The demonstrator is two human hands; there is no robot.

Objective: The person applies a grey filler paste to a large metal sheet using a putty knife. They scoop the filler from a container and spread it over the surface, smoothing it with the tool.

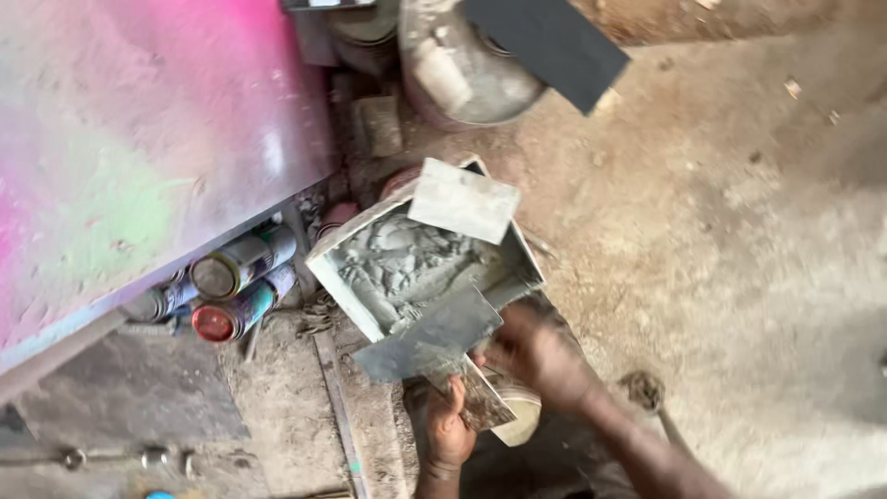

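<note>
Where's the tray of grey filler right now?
In the head view, the tray of grey filler sits mid-frame on the ground, right of the spray cans, just above both hands' scrapers.

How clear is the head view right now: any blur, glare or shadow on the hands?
Head view: soft daylight, motion-blurred overall; right hand smeared, left hand a bit sharper; a glare patch on the painted panel; the putty tray readable; deep shadow below the wrists.

Soft, even daylight illuminates the dusty floor (739, 240) without hard shadows, a faint sheen marks the pink-sprayed panel (139, 139), and motion blur softens the whole frame, particularly the right hand (536, 351).
</note>
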